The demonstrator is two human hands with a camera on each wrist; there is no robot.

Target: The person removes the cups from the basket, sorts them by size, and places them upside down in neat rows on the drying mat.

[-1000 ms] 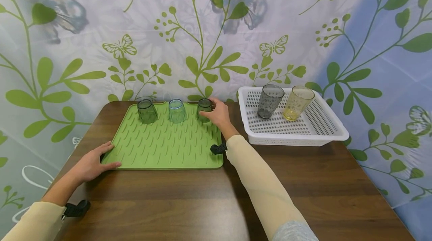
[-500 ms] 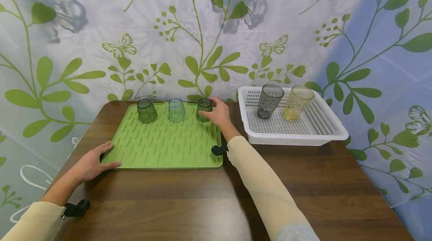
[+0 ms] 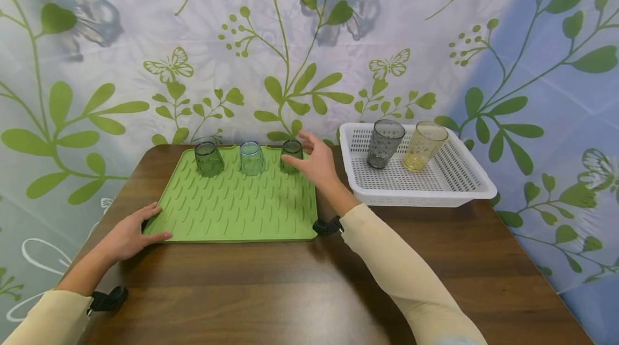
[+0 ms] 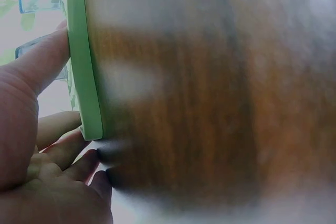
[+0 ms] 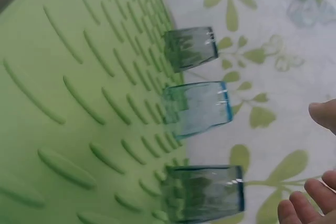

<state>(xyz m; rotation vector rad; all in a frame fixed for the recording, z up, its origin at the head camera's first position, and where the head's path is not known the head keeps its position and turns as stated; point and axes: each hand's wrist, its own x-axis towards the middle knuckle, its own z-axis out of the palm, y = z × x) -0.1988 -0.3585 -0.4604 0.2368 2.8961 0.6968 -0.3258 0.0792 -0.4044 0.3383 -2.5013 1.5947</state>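
Observation:
A green ribbed mat [image 3: 237, 205] lies on the wooden table. Three short glasses stand along its back edge, apparently narrower end up: a dark green glass [image 3: 209, 159] at left, a pale blue glass [image 3: 252, 159] in the middle and a grey-green glass [image 3: 292, 149] at right. My right hand [image 3: 320, 165] is beside the grey-green glass, fingers spread; the right wrist view shows the fingertips [image 5: 296, 206] apart from this glass [image 5: 210, 192]. At the mat's front left corner rests my left hand [image 3: 129, 235], thumb along the front and fingers at the left edge.
A white perforated basket [image 3: 425, 198] stands on the table at the right. Inside it, a tall grey tumbler [image 3: 385, 143] and a tall yellow tumbler [image 3: 424, 146] lean. A leaf-patterned cloth [image 3: 271, 28] hangs behind the table [image 3: 271, 286].
My right hand has let go of the grey-green glass and drawn slightly to the right, its fingers opening. The glass stays where it was. The left hand keeps its place.

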